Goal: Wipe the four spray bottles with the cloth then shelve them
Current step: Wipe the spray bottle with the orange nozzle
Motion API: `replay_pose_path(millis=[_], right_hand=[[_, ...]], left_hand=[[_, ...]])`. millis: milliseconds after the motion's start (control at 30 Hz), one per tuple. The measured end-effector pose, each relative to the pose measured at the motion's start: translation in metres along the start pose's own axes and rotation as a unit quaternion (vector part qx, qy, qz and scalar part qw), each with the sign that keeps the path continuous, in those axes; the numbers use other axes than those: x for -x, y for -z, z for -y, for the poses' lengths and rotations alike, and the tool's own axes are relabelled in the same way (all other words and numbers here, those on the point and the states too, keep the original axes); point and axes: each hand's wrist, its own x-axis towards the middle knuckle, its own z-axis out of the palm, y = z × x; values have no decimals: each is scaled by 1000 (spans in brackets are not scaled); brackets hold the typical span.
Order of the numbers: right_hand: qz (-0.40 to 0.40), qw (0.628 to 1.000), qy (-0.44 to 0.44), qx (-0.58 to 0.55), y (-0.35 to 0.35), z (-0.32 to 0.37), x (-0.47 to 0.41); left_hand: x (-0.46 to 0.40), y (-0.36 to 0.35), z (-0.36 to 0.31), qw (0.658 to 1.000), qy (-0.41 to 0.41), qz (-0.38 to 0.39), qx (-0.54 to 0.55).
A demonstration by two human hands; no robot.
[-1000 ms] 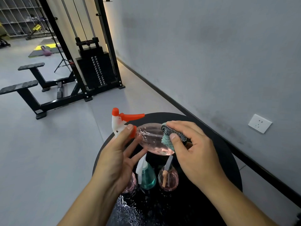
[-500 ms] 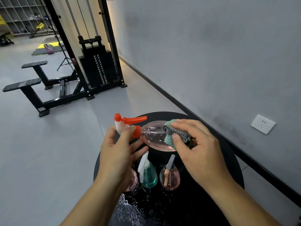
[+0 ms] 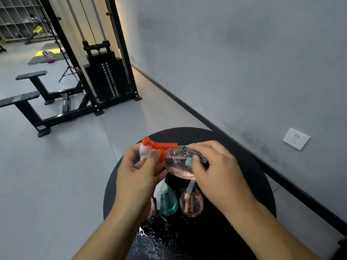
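My left hand [image 3: 138,175] grips the white and orange spray head of a clear pink bottle [image 3: 177,164], which lies on its side above a round black table [image 3: 249,184]. Against the bottle's body my right hand [image 3: 216,171] presses a folded cloth [image 3: 195,155], teal on one face and black-and-white patterned on the other. Three more bottles stand on the table below my hands: a teal bottle [image 3: 168,202] with a white head, a pink bottle [image 3: 193,203] with a tan trigger, and another pink bottle [image 3: 151,209] mostly hidden behind my left wrist.
Water drops [image 3: 148,243] lie on the near part of the table. A grey wall with a white socket [image 3: 296,138] runs along the right. A black cable weight machine [image 3: 105,76] and benches [image 3: 24,98] stand on the grey floor beyond. Shelves [image 3: 16,17] show at the far left.
My left hand has shifted its hold further round the spray head, thumb and fingers closing on it. The right hand has slid the cloth a little along the bottle.
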Motion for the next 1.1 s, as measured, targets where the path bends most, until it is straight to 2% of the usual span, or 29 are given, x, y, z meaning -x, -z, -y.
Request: replay_pose_path(millis=[200,333,467,533,667,867,1000,1100], right_hand=[[46,995,78,52,-11,11,12],[16,996,52,69,-11,7,11],[81,989,79,92,-18,12,20],[83,988,86,100,-16,10,19],[36,997,29,56,-7,4,9],[96,990,75,75,-9,12,14],[57,998,18,35,0,5,4],[73,996,40,41,-2,11,9]], left_hand=[[0,-2,9,1000,5,8,4],[-2,-1,9,1000,8,2,21],[-2,0,10,999,21,-9,23],[-2,2,7,999,23,-6,25],[-2,1,0,1000,11,-2,29],[2,0,7,1000,1,-7,6],[1,-1,4,1000,-8,-8,23],[2,-2,7,1000,-6,-7,19]])
